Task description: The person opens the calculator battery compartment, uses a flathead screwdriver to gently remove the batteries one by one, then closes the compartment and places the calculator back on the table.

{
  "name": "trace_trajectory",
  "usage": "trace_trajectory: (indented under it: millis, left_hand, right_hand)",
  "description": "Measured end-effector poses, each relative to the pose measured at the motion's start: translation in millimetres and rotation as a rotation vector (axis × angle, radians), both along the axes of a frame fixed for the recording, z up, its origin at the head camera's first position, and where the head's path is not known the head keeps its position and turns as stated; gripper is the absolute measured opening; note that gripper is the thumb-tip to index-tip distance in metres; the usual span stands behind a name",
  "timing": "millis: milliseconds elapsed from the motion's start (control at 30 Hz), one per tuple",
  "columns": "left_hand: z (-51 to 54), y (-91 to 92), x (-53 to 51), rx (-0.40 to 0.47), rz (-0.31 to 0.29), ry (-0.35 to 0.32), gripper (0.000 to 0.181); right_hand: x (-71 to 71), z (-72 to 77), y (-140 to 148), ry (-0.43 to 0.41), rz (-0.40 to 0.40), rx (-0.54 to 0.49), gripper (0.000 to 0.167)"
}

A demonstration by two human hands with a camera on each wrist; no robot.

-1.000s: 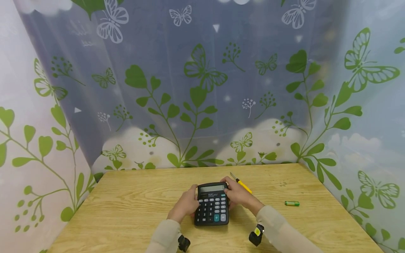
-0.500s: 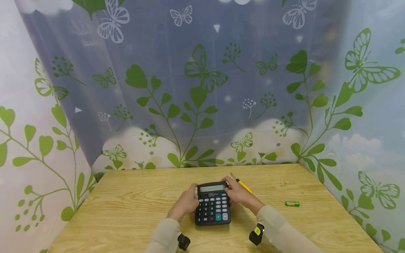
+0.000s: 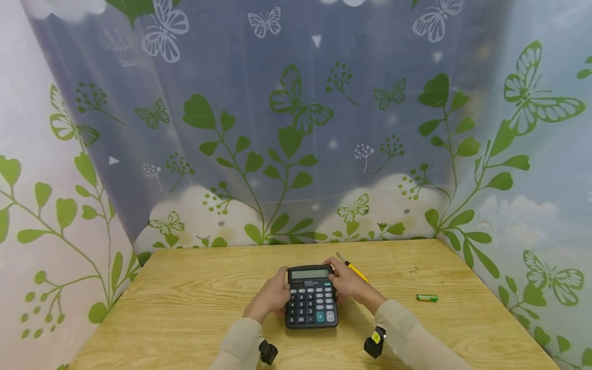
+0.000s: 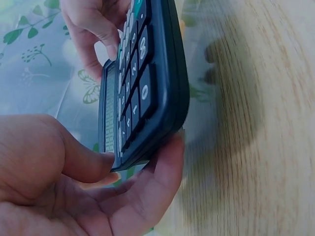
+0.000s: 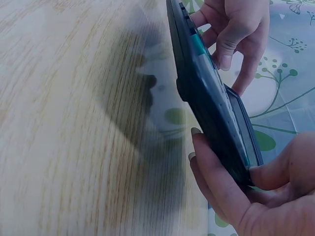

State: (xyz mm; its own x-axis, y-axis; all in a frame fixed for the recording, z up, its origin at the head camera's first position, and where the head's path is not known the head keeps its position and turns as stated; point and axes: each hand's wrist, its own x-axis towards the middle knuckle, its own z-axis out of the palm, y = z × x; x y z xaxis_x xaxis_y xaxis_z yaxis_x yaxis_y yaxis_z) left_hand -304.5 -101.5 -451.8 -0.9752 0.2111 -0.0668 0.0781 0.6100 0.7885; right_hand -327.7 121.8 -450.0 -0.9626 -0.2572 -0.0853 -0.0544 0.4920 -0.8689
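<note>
A black desktop calculator (image 3: 312, 298) with pale, dark and teal keys is held between both hands, its screen toward the back. On its left side the left hand (image 3: 270, 295) grips the edge; in the left wrist view the thumb lies by the screen end and fingers curl beneath the calculator (image 4: 147, 93). The right hand (image 3: 349, 281) pinches the upper right corner, thumb on the front near the screen, fingers behind, as the right wrist view shows. The calculator (image 5: 211, 98) hangs above the tabletop, casting a shadow. Its back is mostly hidden.
Just beyond the right hand lies a screwdriver (image 3: 352, 267) with a yellow and black handle. A green battery (image 3: 426, 298) rests farther right on the wooden table (image 3: 194, 308). A patterned curtain (image 3: 296, 154) stands behind the table's back edge.
The calculator has turned slightly, its near end shifting a little to the right and up. Both hands keep their hold and have barely moved.
</note>
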Motion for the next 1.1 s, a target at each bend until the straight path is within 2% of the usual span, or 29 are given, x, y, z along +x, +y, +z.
trace_trajectory:
  millis: [433, 733, 967, 1100]
  left_hand:
    - [-1.1, -2.5, -0.4, 0.022, 0.011, -0.017, 0.055]
    - [-2.0, -3.1, 0.0, 0.018, 0.008, -0.001, 0.051]
    - [2.6, -1.6, 1.4, -0.016, 0.008, 0.009, 0.05]
    - [3.6, -0.5, 2.1, 0.003, 0.004, -0.001, 0.051]
  right_hand:
    - [-2.6, -4.4, -2.3, 0.012, -0.003, 0.017, 0.03]
    - [-1.3, -3.8, -2.7, 0.015, 0.0, 0.012, 0.03]
    - [-1.4, -1.2, -1.9, 0.019, 0.012, 0.02, 0.033]
    - [-0.1, 0.2, -0.9, 0.033, 0.02, 0.024, 0.035]
